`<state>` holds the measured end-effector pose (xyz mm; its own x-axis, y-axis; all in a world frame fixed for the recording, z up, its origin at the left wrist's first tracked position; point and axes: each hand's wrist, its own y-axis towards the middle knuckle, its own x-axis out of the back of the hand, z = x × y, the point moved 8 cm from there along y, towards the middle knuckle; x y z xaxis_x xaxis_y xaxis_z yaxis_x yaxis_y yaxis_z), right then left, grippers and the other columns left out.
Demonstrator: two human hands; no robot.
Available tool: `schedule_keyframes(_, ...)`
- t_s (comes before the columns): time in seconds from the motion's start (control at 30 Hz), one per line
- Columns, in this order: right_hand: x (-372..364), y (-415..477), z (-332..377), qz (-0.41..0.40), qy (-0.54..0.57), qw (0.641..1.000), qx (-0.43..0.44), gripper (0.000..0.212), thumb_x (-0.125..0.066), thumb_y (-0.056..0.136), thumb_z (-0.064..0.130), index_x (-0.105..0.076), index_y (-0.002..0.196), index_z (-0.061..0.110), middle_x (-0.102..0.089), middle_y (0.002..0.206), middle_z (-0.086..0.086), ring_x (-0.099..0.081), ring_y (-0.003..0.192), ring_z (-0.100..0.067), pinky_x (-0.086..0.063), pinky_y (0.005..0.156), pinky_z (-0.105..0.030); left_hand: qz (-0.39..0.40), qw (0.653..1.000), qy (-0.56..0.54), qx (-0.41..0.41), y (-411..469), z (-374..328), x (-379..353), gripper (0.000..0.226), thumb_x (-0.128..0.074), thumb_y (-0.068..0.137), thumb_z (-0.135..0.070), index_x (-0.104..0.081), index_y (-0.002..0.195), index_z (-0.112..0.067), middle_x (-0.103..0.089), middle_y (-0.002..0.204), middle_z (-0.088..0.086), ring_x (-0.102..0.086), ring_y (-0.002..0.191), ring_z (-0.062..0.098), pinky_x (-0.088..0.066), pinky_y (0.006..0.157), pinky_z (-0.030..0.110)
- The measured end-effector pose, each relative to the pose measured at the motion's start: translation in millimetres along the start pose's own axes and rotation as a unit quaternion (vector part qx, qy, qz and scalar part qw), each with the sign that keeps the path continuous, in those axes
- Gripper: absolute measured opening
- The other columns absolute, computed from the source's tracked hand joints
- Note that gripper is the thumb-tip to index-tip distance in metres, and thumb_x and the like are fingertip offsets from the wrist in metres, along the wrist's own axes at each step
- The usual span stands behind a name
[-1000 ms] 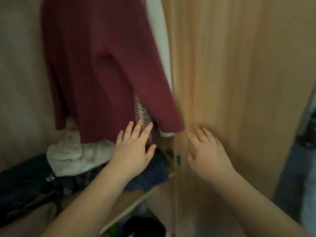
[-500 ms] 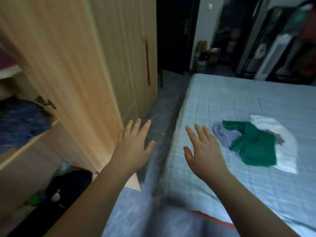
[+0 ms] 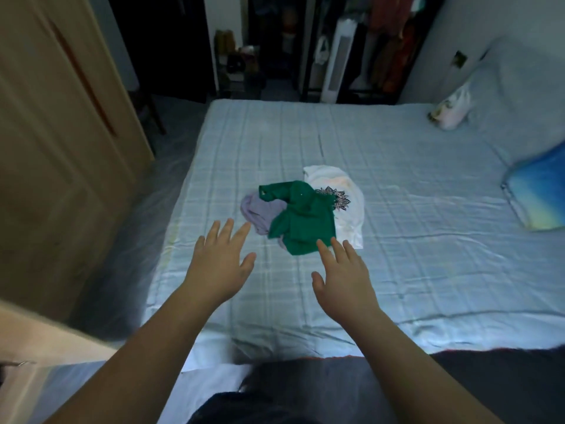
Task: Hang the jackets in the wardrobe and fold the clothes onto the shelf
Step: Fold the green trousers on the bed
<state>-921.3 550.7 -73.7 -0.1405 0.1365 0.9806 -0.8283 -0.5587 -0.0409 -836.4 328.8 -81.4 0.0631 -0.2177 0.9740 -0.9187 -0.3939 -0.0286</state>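
A small heap of clothes lies in the middle of the bed (image 3: 412, 185): a green garment (image 3: 301, 220) on top, a lilac one (image 3: 260, 211) under its left side and a white printed one (image 3: 345, 197) under its right. My left hand (image 3: 218, 264) hovers open, fingers spread, just short of the lilac piece. My right hand (image 3: 344, 275) is open too, its fingertips at the near edge of the green garment. Neither hand holds anything. The wooden wardrobe door (image 3: 55, 142) stands at the left.
A blue pillow (image 3: 538, 197) and a pale bundle (image 3: 452, 113) lie at the bed's right side. A narrow strip of floor runs between wardrobe and bed. A dark doorway, a white tower fan (image 3: 337, 56) and hanging clothes fill the back of the room.
My view has swung right, from the wardrobe's inside and its maroon jacket to the bed. Both open hands have moved toward the heap of clothes.
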Motion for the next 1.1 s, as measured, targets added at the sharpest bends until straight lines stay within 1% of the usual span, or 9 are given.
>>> schedule_keyframes(0.1,-7.6,24.8,-28.7,0.006,0.015,1.000,-0.017,0.067,-0.042,0.099,0.041,-0.015,0.158,0.024,-0.014,0.165,-0.007,-0.008,0.152,-0.027,-0.017,0.121,-0.046,0.018,1.000,-0.010,0.001,29.3,-14.9,-21.5,0.068,-0.039,0.100,-0.052,-0.015,0.160,-0.029,-0.016,0.166,0.010,-0.011,0.152,0.034,-0.020,0.120,0.054)
schedule_keyframes(0.23,-28.5,63.3,-55.1,0.024,0.035,0.999,-0.027,0.067,-0.043,0.099,0.039,-0.016,0.158,0.023,-0.015,0.165,-0.006,-0.009,0.152,-0.027,-0.017,0.122,-0.044,0.052,0.998,-0.016,-0.010,72.3,-28.0,-57.0,0.070,-0.038,0.101,-0.052,-0.010,0.160,-0.028,-0.015,0.167,0.010,-0.010,0.153,0.033,-0.021,0.120,0.053)
schedule_keyframes(0.37,-55.7,121.2,-82.7,0.049,0.035,0.998,-0.027,0.066,-0.047,0.098,0.035,-0.021,0.157,0.021,-0.020,0.163,-0.007,-0.016,0.150,-0.028,-0.021,0.121,-0.042,0.074,0.996,-0.052,0.001,128.1,-35.6,-97.3,0.069,-0.039,0.101,-0.049,-0.013,0.160,-0.026,-0.014,0.166,0.012,-0.010,0.153,0.034,-0.019,0.121,0.051)
schedule_keyframes(0.6,-137.8,232.6,-137.5,0.129,0.081,0.985,-0.080,0.069,-0.050,0.094,0.022,-0.021,0.156,0.021,-0.023,0.163,-0.004,-0.019,0.149,-0.023,-0.028,0.116,-0.042,0.147,0.983,-0.102,0.033,232.7,-30.3,-196.7,0.069,-0.043,0.101,-0.043,-0.013,0.160,-0.022,-0.012,0.166,0.015,-0.014,0.151,0.035,-0.022,0.121,0.047)
schedule_keyframes(0.73,-187.9,281.4,-172.4,0.163,0.107,0.975,-0.107,0.070,-0.052,0.092,0.018,-0.024,0.156,0.019,-0.025,0.161,-0.005,-0.020,0.148,-0.022,-0.027,0.118,-0.039,0.181,0.976,-0.112,0.038,286.1,-33.7,-251.6,0.070,-0.047,0.100,-0.038,-0.016,0.160,-0.019,-0.018,0.164,0.017,-0.022,0.147,0.036,-0.026,0.118,0.047)
schedule_keyframes(0.83,-222.1,317.8,-191.9,0.174,0.140,0.968,-0.114,0.069,-0.055,0.090,0.013,-0.028,0.154,0.016,-0.030,0.159,-0.008,-0.025,0.145,-0.025,-0.026,0.117,-0.036,0.188,0.971,-0.144,0.043,319.6,-36.7,-285.6,0.068,-0.050,0.098,-0.033,-0.022,0.158,-0.015,-0.025,0.162,0.016,-0.027,0.146,0.035,-0.028,0.117,0.046)
schedule_keyframes(0.9,-243.6,343.7,-201.9,0.178,0.172,0.962,-0.117,0.069,-0.056,0.088,0.008,-0.032,0.153,0.013,-0.035,0.155,-0.010,-0.030,0.142,-0.028,-0.028,0.118,-0.040,0.201,0.964,-0.163,0.059,335.0,-38.3,-310.4,0.067,-0.051,0.098,-0.030,-0.024,0.158,-0.013,-0.024,0.162,0.017,-0.025,0.147,0.035,-0.026,0.118,0.046)
schedule_keyframes(0.97,-263.6,369.8,-211.3,0.177,0.206,0.954,-0.126,0.068,-0.056,0.086,0.006,-0.035,0.150,0.009,-0.039,0.152,-0.013,-0.036,0.139,-0.031,-0.031,0.116,-0.045,0.213,0.958,-0.173,0.081,347.4,-38.9,-334.8,0.068,-0.054,0.097,-0.027,-0.025,0.157,-0.013,-0.022,0.162,0.021,-0.022,0.148,0.036,-0.021,0.120,0.046)
schedule_keyframes(1.1,-298.5,420.6,-234.7,0.158,0.267,0.935,-0.174,0.069,-0.062,0.088,0.011,-0.033,0.150,0.008,-0.041,0.149,-0.015,-0.039,0.136,-0.031,-0.032,0.116,-0.045,0.207,0.949,-0.209,0.111,376.7,-42.3,-371.8,0.067,-0.059,0.095,-0.020,-0.030,0.154,-0.009,-0.025,0.160,0.023,-0.025,0.147,0.037,-0.018,0.122,0.043)
